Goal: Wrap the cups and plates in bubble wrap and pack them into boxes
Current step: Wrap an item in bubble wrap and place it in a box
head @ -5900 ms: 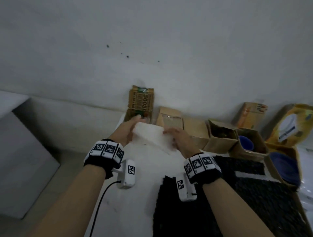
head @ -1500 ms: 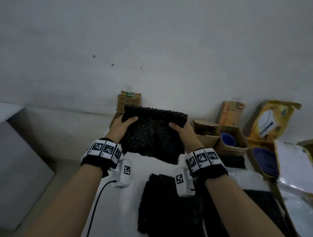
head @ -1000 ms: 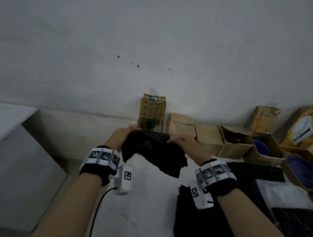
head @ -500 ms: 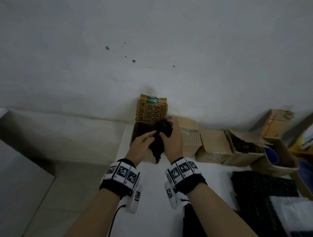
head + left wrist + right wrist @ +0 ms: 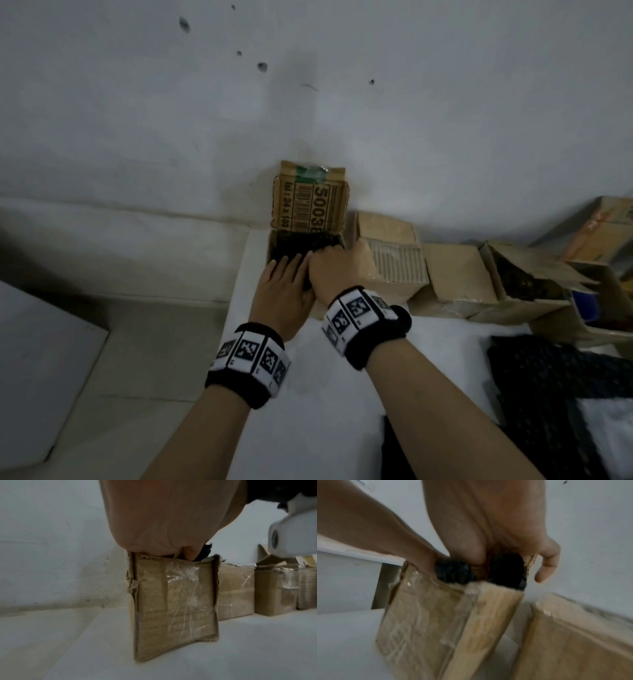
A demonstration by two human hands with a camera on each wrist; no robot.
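A small open cardboard box (image 5: 310, 205) stands against the wall at the left end of a row, its printed flap upright. A black bubble-wrap bundle (image 5: 301, 245) sits inside it; what it wraps is hidden. My left hand (image 5: 287, 265) presses on the bundle with fairly straight fingers. My right hand (image 5: 330, 255) curls its fingers down over the bundle at the box's right rim. The left wrist view shows the left hand (image 5: 163, 534) on top of the box (image 5: 175, 601). In the right wrist view, my right hand (image 5: 488, 534) digs into the black wrap (image 5: 453, 572), little finger outside the box (image 5: 428, 615).
More cardboard boxes run to the right: a closed one (image 5: 394, 253), another (image 5: 455, 270), and an open one (image 5: 527, 277) with dark contents. Black bubble-wrap sheets (image 5: 548, 394) lie on the white table (image 5: 342, 377) at lower right. The table's left edge (image 5: 236, 301) drops to the floor.
The black bubble-wrap bundle, held above the box by both hands half a second ago, is now down inside it. Both hands have followed it to the box's opening.
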